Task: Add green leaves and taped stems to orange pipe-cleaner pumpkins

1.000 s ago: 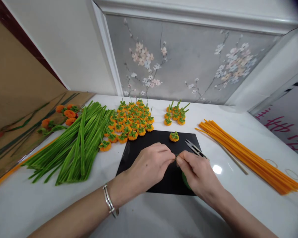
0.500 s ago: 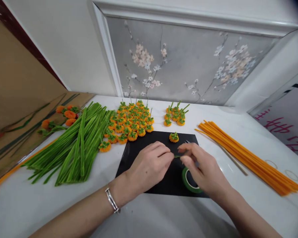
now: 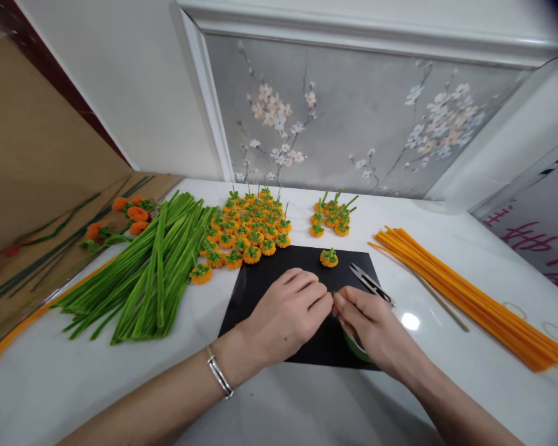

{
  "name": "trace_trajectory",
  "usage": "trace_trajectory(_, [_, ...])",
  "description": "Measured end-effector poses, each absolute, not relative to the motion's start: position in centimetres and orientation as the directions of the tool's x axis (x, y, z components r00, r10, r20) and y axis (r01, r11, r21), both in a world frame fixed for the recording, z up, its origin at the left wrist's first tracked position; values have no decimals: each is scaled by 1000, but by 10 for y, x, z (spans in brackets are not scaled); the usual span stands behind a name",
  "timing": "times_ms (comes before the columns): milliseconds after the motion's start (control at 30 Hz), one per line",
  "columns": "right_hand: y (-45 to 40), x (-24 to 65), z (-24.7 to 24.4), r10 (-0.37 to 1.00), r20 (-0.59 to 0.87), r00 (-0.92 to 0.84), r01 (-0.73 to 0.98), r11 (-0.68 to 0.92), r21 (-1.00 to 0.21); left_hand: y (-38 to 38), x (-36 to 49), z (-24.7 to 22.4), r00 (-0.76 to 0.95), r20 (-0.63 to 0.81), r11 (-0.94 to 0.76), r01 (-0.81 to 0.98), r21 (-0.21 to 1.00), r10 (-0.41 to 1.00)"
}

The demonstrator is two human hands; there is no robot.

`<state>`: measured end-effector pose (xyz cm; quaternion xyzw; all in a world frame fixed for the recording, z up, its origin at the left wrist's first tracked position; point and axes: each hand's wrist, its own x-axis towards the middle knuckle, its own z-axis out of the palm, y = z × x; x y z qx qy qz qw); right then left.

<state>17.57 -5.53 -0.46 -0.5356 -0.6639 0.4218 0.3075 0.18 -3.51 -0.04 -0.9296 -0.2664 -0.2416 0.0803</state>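
Observation:
Over the black mat (image 3: 255,297), my left hand (image 3: 291,316) and my right hand (image 3: 369,322) meet fingertip to fingertip. Both are closed in a pinch on a thin green strip (image 3: 333,293), of which only a sliver shows; I cannot tell whether it is tape or pipe cleaner. A roll of green floral tape (image 3: 357,348) lies under my right hand, mostly hidden by it. Just beyond the hands sits one orange pipe-cleaner flower (image 3: 328,257) with a green top. Thread snips (image 3: 372,285) lie at the mat's right edge, beside my right hand.
Green pipe cleaners (image 3: 144,272) are heaped at left, near a cluster of orange flowers (image 3: 248,226). A smaller flower group (image 3: 332,217) stands at the back. Orange pipe cleaners (image 3: 469,297) and a thin stick (image 3: 441,302) lie at right. A panelled wall (image 3: 344,111) closes the rear.
My right hand has moved slightly left and its fingers have closed to a pinch against my left fingertips. The snips now show fully, and the tape roll is more covered.

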Motion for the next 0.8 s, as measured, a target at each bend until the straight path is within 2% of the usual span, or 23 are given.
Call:
trace_trajectory(67, [-54,174,-5,952,-177,-251,367,-75,-927,-35,2,-1,762,485,-849,524,-71,430])
trace_trajectory(100, [-53,174,-5,948,-189,-257,357,-88,-930,-35,2,-2,763,483,-847,526,-77,430])
trace_trajectory(167, [-52,172,-7,965,-98,-244,414,12,-910,-34,3,-4,741,487,-836,547,-37,463])
trace_trajectory(300, [-51,172,-8,956,199,-217,653,294,-698,-36,4,-7,610,536,-794,566,221,584])
trace_trajectory(400, [-49,177,-3,919,318,-232,745,379,-549,-39,5,-7,427,575,-703,561,436,698])
trace_trajectory(467, [-45,183,5,888,385,-250,788,418,-452,-42,5,-7,280,637,-662,559,500,718])
trace_trajectory(500, [-41,184,10,869,426,-253,812,430,-395,-43,5,-7,258,677,-682,547,486,689])
trace_trajectory(567, [-31,184,24,829,487,-274,835,457,-307,-46,6,-9,362,744,-792,495,358,562])
trace_trajectory(633, [-19,174,38,803,495,-331,806,513,-294,-51,8,-14,573,731,-909,387,156,369])
trace_trajectory(700, [-10,153,50,782,457,-423,752,584,-304,-56,13,-23,658,707,-944,329,39,258])
trace_trajectory(733, [-7,139,54,755,442,-485,720,631,-288,-58,15,-27,689,680,-946,323,20,250])
trace_trajectory(800, [-4,109,57,737,360,-572,716,662,-220,-60,18,-36,696,648,-935,347,72,309])
